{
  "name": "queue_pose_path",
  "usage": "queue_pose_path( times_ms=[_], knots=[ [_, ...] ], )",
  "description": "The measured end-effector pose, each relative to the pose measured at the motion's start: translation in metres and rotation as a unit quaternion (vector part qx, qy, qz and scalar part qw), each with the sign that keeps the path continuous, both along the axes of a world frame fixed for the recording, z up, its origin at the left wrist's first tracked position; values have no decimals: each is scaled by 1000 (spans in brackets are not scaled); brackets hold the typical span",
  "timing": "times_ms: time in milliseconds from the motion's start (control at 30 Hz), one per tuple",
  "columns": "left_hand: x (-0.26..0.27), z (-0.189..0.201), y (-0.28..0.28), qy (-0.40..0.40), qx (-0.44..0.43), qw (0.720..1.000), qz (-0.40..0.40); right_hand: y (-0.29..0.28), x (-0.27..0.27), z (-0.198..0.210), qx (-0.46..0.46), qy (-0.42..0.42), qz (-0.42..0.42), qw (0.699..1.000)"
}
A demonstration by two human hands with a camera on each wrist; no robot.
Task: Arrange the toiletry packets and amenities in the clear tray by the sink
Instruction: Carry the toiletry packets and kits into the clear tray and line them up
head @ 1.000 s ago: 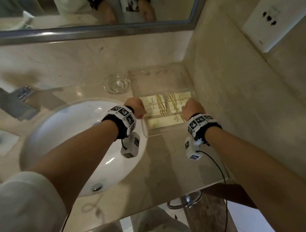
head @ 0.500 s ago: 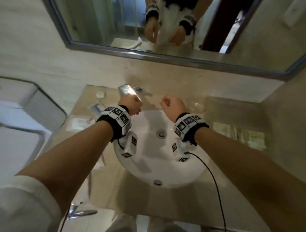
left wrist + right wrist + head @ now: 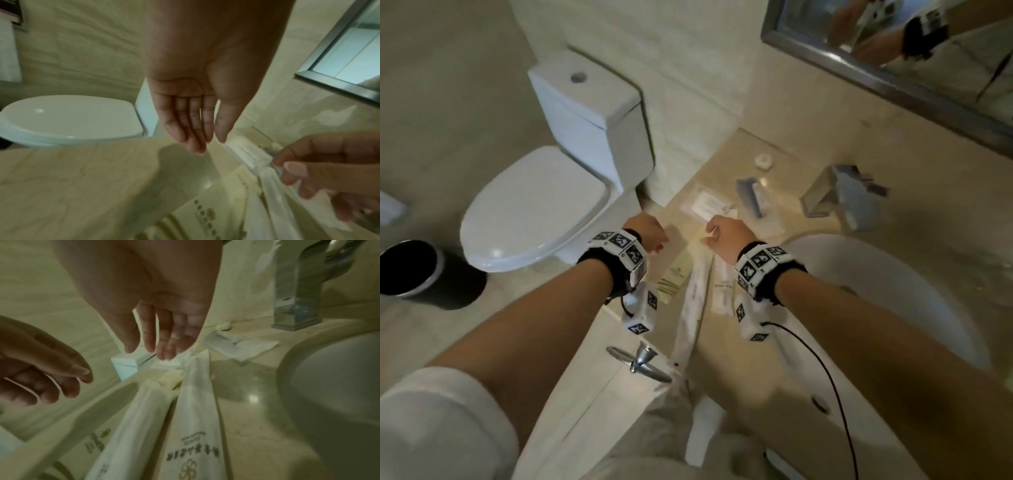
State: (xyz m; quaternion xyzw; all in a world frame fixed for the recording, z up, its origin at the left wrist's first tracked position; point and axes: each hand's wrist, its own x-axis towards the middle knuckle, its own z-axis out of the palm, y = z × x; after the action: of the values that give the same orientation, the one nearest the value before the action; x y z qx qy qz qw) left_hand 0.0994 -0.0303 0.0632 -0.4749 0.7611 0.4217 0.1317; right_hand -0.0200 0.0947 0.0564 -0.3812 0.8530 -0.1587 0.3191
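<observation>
Printed white toiletry packets (image 3: 191,423) lie side by side on the beige surface (image 3: 726,346) left of the sink — their lettering too blurred to read. Above them, left hand (image 3: 191,113) and right hand (image 3: 162,331) hover with fingers loosely extended — holding nothing.

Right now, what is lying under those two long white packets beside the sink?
A cream packet pokes out from under the upper ends of the two long white packets, all on the beige counter. How far it runs beneath them is covered.
</observation>
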Motion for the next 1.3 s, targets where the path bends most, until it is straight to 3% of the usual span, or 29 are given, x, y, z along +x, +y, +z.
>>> queue_pose_path(
  times_ms=[133, 367, 700, 900, 1100, 1233, 1300],
  knots=[
    [15, -24, -2, -34, 45, 998, -13, -19, 4, -21, 88, 67, 21, 994],
    [16, -40, -6, -11, 63, 998, -27, -33, 9, -45, 128, 167, 29, 977],
    [5, -40, -7, 21, 84, 996, -35, -38, 0, -54, 153, 123, -61, 979],
    [2, -40, -4, 20, 79, 995, -59, -36, -2, -55, 70, 154, -69, 983],
    [1, -44, -7, 21, 65, 995, -73, -35, -7, -53, 88, 129, -54, 986],
    [0, -43, -10, 24, 32, 994, -101, -36, -9, -44, -36, 42, -137, 989],
    [-1, -41, -13, -13, 26, 992, -126, -36, -13, -30, -95, 16, -172, 980]
  ],
)
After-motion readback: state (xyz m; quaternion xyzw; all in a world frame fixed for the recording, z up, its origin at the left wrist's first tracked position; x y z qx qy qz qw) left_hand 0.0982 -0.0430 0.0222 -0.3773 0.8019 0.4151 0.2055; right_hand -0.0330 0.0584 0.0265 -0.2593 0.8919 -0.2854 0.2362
